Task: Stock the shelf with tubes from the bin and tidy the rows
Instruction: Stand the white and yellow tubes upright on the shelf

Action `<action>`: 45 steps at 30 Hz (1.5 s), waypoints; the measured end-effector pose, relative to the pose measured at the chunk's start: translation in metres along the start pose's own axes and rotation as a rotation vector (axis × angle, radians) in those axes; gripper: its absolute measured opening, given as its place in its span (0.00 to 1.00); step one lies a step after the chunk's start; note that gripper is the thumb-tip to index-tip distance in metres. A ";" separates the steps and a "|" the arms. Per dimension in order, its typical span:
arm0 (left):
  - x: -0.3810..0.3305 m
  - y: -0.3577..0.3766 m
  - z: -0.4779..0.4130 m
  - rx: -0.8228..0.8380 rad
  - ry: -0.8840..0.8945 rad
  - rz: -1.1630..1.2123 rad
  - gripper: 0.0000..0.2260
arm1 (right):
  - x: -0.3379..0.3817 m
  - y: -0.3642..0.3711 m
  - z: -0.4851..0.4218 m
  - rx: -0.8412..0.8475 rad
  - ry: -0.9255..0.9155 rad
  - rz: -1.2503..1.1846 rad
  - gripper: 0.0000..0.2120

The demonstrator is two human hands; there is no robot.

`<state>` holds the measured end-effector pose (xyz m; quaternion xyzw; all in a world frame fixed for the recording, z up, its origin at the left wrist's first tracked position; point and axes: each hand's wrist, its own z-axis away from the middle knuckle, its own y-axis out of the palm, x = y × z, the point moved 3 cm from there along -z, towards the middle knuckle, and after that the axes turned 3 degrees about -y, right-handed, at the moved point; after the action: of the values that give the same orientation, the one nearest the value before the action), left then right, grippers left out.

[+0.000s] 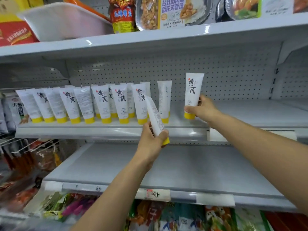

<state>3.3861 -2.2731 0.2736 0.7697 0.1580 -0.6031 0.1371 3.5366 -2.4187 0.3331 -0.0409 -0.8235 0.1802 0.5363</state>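
Grey pegboard (225, 72) backs a store shelf (100, 131) that runs just beyond both hands. Left of the left hand (152, 141), a row of white tubes (103, 101) stands cap-down, some showing the printed front and others the back. The left hand is curled round a tilted tube (154, 112) near its lower end, and the tube's flat end leans up and left in front of the row's last members. Between the two hands a single tube (164, 97) stands alone, back facing out. The right hand (203, 108) grips an upright tube (194, 87) low on its body. Its yellow cap (189, 115) seems to touch the shelf, though the view is too soft to be sure. Well above the left hand sits a white bin (63, 22). Below both forearms lies a grey lower shelf (183, 164).
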 end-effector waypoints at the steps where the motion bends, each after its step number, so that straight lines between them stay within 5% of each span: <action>1: 0.000 -0.001 -0.003 -0.005 0.013 0.000 0.20 | -0.003 0.003 -0.006 0.003 0.011 0.033 0.26; 21: 0.011 -0.008 -0.029 0.013 0.051 0.038 0.20 | -0.036 0.025 -0.059 -0.010 0.154 0.152 0.25; 27: 0.007 -0.003 -0.016 0.022 0.043 0.037 0.20 | 0.002 0.015 -0.008 -0.094 -0.108 0.144 0.09; 34: -0.001 0.020 -0.006 0.032 0.072 0.029 0.18 | 0.028 0.037 0.055 0.456 -0.037 0.074 0.18; 37: -0.004 0.028 -0.003 0.056 0.110 0.001 0.18 | 0.026 0.036 0.061 0.476 -0.052 0.033 0.16; 41: -0.010 0.026 -0.007 0.090 0.144 -0.203 0.17 | 0.025 0.025 0.060 0.432 -0.042 -0.011 0.15; 45: -0.013 0.010 -0.015 0.016 0.314 -0.647 0.17 | 0.025 0.012 0.049 0.308 -0.031 -0.041 0.16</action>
<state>3.4006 -2.2768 0.2896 0.7642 0.4078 -0.4910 -0.0928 3.4807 -2.4130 0.3327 0.0615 -0.7949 0.2940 0.5272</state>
